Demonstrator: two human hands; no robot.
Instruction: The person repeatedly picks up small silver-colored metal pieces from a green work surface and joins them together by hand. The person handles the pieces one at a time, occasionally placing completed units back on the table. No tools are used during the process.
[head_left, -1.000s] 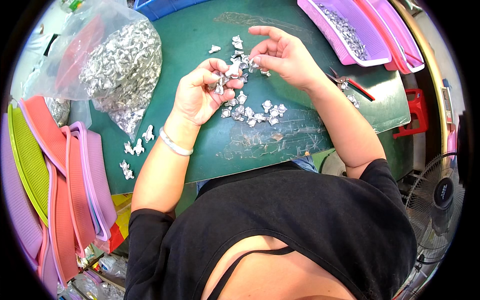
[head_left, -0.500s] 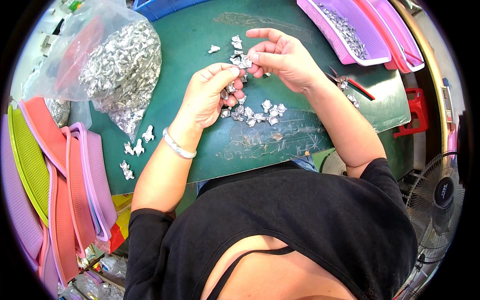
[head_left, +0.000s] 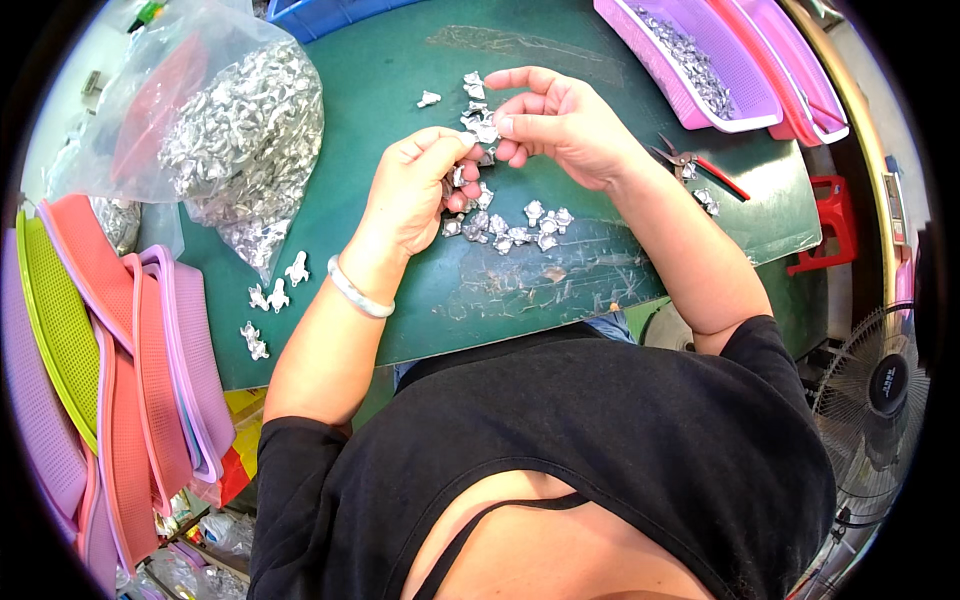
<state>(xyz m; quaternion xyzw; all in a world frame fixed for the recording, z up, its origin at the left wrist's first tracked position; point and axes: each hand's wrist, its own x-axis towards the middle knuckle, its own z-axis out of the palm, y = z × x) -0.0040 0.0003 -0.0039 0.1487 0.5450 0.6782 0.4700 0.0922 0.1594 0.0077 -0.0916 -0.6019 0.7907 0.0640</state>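
Observation:
Between my two hands is a small silvery metal figure [head_left: 483, 128], its far end pinched by my right hand [head_left: 555, 122]. My left hand [head_left: 415, 182] grips the same figure with thumb and finger. More metal figures [head_left: 459, 178] sit in its curled fingers, partly hidden. Just beyond my hands lie other figures [head_left: 473, 85], with a single one [head_left: 428, 99] apart to the left. Below my hands a loose group of metal figures [head_left: 520, 235] is spread on the green table [head_left: 560, 290]. Left of my left forearm lie several more metal figures [head_left: 277, 295].
A clear plastic bag [head_left: 245, 130] full of metal pieces stands at the left. Stacked plastic baskets [head_left: 150, 370] crowd the left edge. At the right lie red-handled cutters [head_left: 720, 178] and a purple basket [head_left: 690, 70] of pieces. A fan [head_left: 880, 385] stands at the lower right.
My right hand has shifted slightly down and left, its fingers closer to my left hand. The figure between my hands has turned a little; the pieces on the table look unchanged.

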